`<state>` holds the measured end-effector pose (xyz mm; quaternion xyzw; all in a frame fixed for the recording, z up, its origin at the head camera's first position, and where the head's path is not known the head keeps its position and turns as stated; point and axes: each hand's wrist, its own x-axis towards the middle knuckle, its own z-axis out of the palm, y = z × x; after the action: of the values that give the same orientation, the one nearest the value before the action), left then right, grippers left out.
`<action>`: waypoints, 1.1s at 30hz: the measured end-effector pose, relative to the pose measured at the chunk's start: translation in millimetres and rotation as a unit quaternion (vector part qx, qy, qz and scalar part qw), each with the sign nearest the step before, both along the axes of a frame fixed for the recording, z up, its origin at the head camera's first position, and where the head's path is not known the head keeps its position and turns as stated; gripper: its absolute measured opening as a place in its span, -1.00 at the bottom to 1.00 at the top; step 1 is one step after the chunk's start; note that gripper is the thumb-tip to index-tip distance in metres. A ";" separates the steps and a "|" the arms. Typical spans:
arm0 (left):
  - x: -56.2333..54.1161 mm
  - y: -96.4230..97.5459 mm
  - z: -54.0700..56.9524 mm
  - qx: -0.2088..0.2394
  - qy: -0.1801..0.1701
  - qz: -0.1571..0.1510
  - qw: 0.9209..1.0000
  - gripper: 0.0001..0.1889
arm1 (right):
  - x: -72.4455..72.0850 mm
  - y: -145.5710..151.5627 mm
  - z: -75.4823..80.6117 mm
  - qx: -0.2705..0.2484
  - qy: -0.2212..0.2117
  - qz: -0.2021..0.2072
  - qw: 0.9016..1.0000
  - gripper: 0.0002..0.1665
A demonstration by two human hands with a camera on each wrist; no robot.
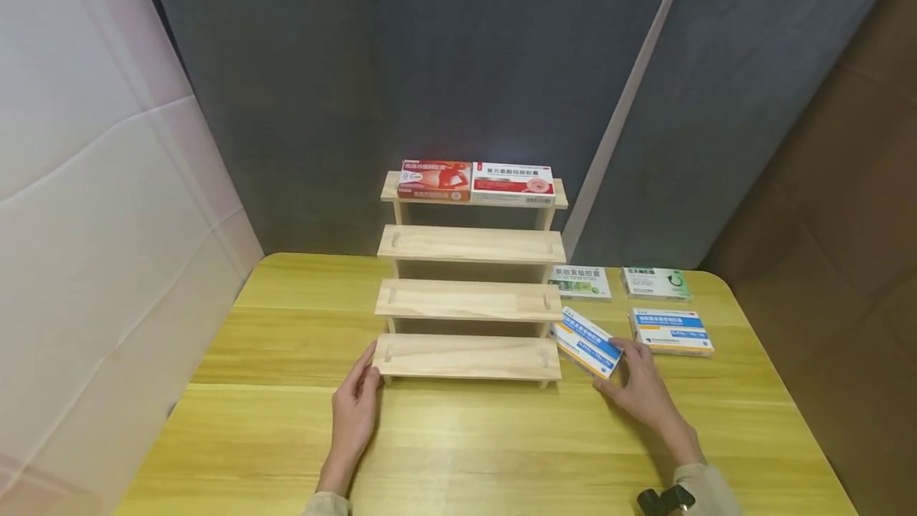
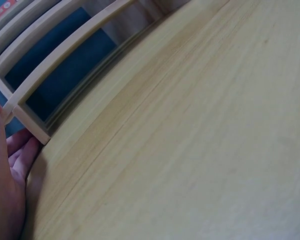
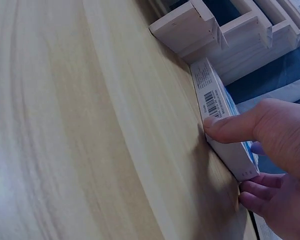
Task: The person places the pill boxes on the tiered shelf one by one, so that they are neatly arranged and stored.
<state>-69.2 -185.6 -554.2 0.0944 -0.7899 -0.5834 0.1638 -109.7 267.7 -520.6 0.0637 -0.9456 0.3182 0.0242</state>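
A four-step wooden display rack stands on the table. My left hand holds the left end of its lowest step; in the left wrist view the fingers lie by the rack's leg. On the right, my right hand grips a blue-and-white medicine box between thumb and fingers. That box lies slanted on the table, its far end close against the rack's right side. In the right wrist view, the thumb presses the box's barcoded side.
On the top step sit a red-orange medicine box and a red-and-white one. Right of the rack lie a green-and-white box, partly hidden, another green-and-white box and a second blue-and-white box. A dark curtain hangs behind.
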 end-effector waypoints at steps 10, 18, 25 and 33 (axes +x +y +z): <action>1.1 2.1 -0.5 0.001 0.003 -0.001 1.000 -0.59 | 4.0 3.6 -6.8 -0.085 0.027 -0.035 0.995 -0.06; 0.3 1.9 -0.4 -0.004 0.009 -0.006 1.000 -0.59 | 12.6 8.0 -8.2 -0.145 0.037 -0.068 0.986 -0.04; 0.8 1.2 0.4 -0.004 -0.004 0.001 1.000 -0.59 | 15.7 9.1 -8.5 -0.172 0.064 -0.097 0.978 -0.03; 0.1 1.5 0.1 -0.009 -0.011 0.008 1.000 -0.59 | 15.4 6.3 -10.1 -0.222 0.103 -0.138 0.960 -0.09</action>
<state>-69.1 -184.0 -554.1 0.1054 -0.7959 -0.5741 0.1607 -94.3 274.0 -530.7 -0.0417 -0.8430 0.5058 0.1783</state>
